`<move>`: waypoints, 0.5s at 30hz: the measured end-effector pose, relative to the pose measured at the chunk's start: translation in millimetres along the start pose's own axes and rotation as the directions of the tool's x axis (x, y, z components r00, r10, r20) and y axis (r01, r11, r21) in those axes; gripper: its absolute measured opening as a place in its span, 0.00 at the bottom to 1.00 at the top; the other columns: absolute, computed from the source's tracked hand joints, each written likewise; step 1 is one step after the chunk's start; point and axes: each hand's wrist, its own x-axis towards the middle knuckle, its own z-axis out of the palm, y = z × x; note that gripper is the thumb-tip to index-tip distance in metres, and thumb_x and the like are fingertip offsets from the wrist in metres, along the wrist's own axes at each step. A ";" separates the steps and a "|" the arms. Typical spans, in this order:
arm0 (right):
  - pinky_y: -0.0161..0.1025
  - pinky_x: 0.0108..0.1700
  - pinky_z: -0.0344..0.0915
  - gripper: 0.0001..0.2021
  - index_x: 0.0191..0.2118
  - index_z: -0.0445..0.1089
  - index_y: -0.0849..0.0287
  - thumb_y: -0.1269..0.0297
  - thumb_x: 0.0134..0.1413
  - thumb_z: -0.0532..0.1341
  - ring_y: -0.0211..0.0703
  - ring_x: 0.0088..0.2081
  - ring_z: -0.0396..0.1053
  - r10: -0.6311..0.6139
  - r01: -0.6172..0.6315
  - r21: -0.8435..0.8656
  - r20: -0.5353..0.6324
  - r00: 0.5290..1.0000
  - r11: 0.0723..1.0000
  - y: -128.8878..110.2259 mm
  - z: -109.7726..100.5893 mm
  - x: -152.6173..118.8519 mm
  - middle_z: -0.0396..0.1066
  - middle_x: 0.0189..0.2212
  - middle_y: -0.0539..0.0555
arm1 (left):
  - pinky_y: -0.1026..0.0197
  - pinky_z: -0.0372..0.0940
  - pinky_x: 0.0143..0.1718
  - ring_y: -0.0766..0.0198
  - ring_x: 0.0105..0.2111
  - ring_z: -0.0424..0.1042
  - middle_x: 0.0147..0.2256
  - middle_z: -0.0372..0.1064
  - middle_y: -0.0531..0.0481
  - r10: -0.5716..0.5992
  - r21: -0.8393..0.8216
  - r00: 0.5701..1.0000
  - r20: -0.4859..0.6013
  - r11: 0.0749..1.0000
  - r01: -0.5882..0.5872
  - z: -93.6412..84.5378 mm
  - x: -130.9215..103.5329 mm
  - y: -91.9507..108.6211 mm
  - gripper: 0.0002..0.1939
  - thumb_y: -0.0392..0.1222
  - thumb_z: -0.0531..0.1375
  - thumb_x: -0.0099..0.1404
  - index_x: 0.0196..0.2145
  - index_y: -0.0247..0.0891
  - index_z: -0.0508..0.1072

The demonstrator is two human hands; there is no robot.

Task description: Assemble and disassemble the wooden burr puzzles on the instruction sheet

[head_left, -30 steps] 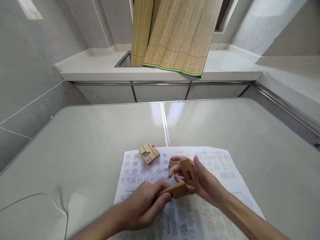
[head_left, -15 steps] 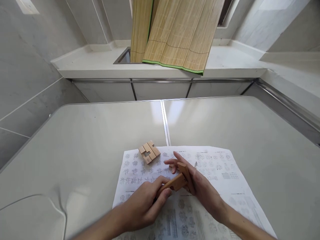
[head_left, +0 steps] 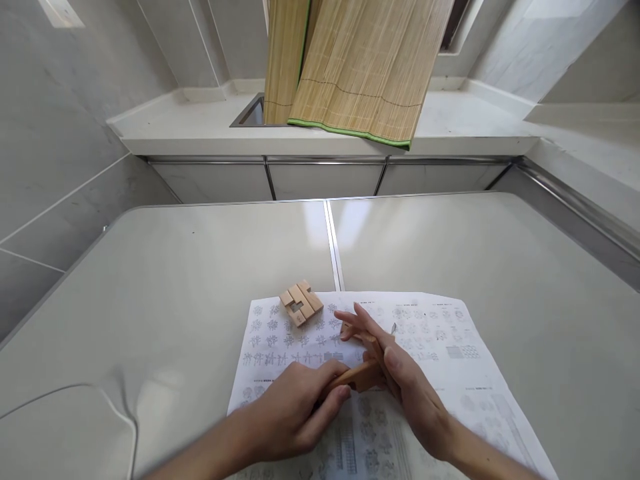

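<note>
My left hand point(head_left: 300, 407) is closed around a notched wooden puzzle piece point(head_left: 364, 377), thumb and forefinger along its sides. The piece points right and meets a second wooden piece point(head_left: 379, 352), set crosswise against the palm of my right hand point(head_left: 407, 380). My right fingers reach out to the left while the thumb side bears on that second piece. Whether the two pieces interlock is hidden by the hands. Beyond my hands, a block of joined wooden pieces point(head_left: 309, 298) with a gap in its middle rests at the top edge of a printed sheet point(head_left: 450, 387).
Small line drawings cover the sheet on the pale table point(head_left: 175, 300). A white cable point(head_left: 113, 407) curves over the table's left side. Behind stands a white counter point(head_left: 200, 127) with a sink corner, where a green-edged bamboo mat point(head_left: 365, 73) hangs down.
The right-hand piece has tilted and is now more covered by my right hand, which has turned slightly inward. The left-hand piece has shifted a little right and down. The view has shifted slightly.
</note>
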 end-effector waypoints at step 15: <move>0.64 0.61 0.71 0.27 0.77 0.43 0.36 0.48 0.78 0.43 0.62 0.68 0.64 -0.155 0.153 -0.052 -0.024 0.988 0.987 -8.8 9.9 -0.7 0.52 0.75 0.56 | 0.62 0.56 0.29 0.64 0.24 0.62 0.29 0.67 0.54 -0.015 0.057 1.000 -0.004 0.998 0.015 3.4 -1.9 4.3 0.11 0.41 0.45 0.81 0.46 0.41 0.66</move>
